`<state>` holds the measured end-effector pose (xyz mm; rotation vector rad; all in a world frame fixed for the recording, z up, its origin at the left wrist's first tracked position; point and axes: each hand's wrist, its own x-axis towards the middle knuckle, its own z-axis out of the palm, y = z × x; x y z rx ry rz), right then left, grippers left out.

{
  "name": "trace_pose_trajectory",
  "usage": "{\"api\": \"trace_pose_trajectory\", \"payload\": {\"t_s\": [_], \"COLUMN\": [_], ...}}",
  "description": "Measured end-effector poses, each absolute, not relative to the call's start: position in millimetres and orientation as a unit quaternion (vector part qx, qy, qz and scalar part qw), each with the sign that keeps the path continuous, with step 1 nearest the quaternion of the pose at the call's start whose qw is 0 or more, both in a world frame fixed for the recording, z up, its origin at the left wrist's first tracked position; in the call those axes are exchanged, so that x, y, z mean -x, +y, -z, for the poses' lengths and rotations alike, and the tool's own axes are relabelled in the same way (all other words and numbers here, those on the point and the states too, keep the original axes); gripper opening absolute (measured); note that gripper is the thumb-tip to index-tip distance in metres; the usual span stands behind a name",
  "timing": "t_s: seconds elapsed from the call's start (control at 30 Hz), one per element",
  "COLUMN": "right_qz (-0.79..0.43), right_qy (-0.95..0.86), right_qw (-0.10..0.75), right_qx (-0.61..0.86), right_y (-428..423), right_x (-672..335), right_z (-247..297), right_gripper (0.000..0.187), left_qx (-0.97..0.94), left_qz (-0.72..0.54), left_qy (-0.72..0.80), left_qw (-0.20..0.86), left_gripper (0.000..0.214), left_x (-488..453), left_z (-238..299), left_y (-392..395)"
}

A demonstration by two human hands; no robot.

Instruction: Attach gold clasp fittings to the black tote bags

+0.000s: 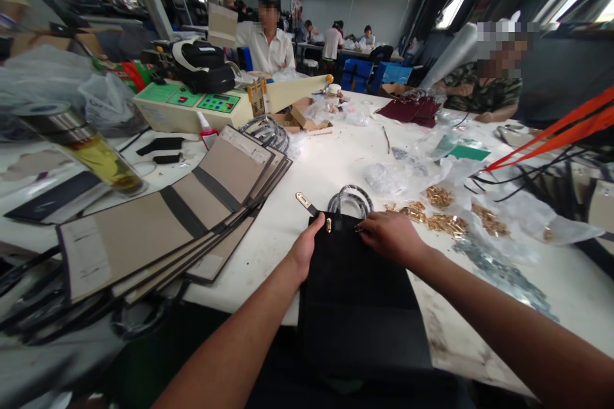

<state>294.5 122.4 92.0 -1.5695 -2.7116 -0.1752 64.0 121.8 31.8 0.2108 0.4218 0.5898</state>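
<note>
At the near edge of the bench (326,166), the left hand (307,249) closes its grip on a top corner of the black bag (355,297). The right hand (391,236) pinches the top edge by the handles (352,197).

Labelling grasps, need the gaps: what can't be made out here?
Head view only.
- right hand: its own curled fingers hide what it pinches at the black bag top.
- left hand: fingers hidden behind the bag's edge.
- gold fittings: too small to identify.
</note>
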Motion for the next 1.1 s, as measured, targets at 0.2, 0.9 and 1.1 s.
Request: {"api": "trace_pose_trajectory", "payload": {"t_s": [0.2,0.9,1.1], "right_qz": [0.012,0.001,-0.124], "right_qy": [-0.882,-0.857,-0.809], "right_qw": [-0.023,0.006,0.174], "right_qx": [0.471,0.515,0.548], "right_y": [129.1,118.0,112.4], "right_x": [-294.5,-280.1,-291.0], "right_z": [-92.6,-90.7,-70.4], "right_gripper": [0.020,0.021,0.018], "left_qx": [-0.095,-0.115,-0.139], "left_qz": [-0.297,-0.319,-0.317], "left_qy": [0.217,0.213,0.239], "left_qw": [0.925,0.916,0.907], "left_gripper": [0.065,0.059,0.061], "left_x": [-65.4,-67.1,-65.0], "left_z": [-35.4,-42.9,-35.2], "left_y": [118.4,111.8,113.0]}}
